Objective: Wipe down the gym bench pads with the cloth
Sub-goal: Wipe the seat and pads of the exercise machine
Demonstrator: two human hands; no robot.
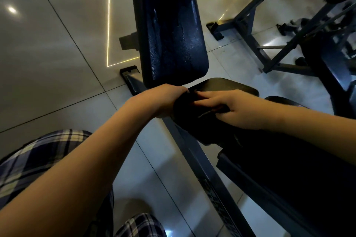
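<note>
a long black padded backrest (173, 34), its glossy surface beaded with wet droplets, runs up the middle of the view. at its near end sits a dark grey seat pad (227, 85). a black cloth (185, 107) lies bunched at the near edge of that seat pad, between the two hands. it is dark on dark, so its outline is hard to make out.

the left hand (165, 100) has its fingers curled over the cloth's left side, gripping it. the right hand (235, 108) rests on top of the cloth, fingers fairly straight, close together and pointing towards the left hand.

a blue-grey steel bench frame (194, 152) slants down beneath the forearms over the pale glossy floor tiles (57, 63). a plaid-clad leg (44, 152) shows at lower left.
</note>
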